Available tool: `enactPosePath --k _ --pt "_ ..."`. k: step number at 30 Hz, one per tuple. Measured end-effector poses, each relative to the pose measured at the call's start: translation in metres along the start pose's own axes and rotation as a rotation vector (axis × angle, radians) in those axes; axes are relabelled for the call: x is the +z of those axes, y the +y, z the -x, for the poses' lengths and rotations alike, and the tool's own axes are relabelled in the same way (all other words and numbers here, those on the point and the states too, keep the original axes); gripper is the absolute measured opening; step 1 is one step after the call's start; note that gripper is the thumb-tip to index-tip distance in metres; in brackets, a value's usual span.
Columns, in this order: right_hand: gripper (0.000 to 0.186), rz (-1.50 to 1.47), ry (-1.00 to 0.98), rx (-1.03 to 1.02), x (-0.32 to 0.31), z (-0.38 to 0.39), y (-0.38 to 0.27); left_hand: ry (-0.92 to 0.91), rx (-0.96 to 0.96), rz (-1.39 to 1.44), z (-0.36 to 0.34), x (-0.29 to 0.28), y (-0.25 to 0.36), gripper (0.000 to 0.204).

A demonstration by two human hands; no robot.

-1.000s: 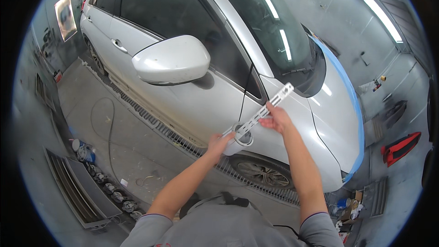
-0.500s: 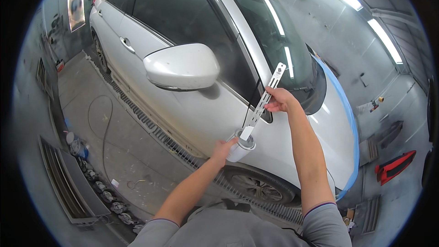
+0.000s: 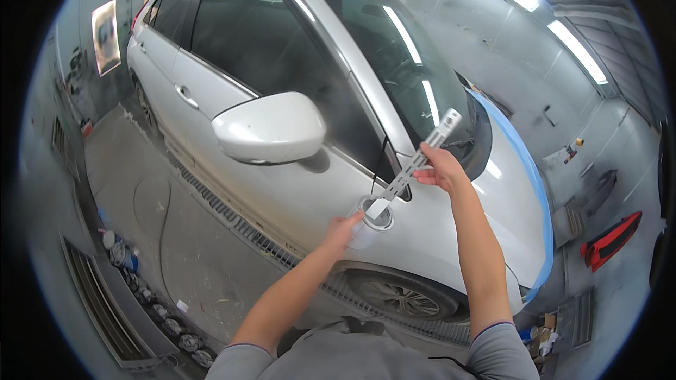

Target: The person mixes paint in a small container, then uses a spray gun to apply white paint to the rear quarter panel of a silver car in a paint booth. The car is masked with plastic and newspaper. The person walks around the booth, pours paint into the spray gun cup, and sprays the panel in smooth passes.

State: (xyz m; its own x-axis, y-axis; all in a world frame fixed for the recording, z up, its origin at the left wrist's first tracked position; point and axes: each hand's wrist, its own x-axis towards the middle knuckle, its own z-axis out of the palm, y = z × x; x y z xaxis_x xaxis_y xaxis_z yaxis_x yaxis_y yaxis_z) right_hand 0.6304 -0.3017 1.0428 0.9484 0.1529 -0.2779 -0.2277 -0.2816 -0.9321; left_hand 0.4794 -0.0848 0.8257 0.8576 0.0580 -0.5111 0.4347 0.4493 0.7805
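Stick (image 3: 412, 165) now steeper, in cup (image 3: 370, 222).

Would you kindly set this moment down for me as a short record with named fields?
Setting: spray booth with bright ceiling strip lights
Left hand: holds a small open cup from the side
Right hand: grips a flat white stirring stick, tilted, lower end in the cup
Cup contents: cannot tell
Behind the hands: silver car, its side mirror up and to the left
Masking: blue film along the bonnet edge
Floor: grating beside the car, red part lying at right
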Motion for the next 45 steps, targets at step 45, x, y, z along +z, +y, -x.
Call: enactPosePath --k 45 --pt "0.027 0.501 1.009 -0.152 -0.562 0.698 0.448 -1.308 -0.289 -0.575 0.252 0.676 -0.522 0.076"
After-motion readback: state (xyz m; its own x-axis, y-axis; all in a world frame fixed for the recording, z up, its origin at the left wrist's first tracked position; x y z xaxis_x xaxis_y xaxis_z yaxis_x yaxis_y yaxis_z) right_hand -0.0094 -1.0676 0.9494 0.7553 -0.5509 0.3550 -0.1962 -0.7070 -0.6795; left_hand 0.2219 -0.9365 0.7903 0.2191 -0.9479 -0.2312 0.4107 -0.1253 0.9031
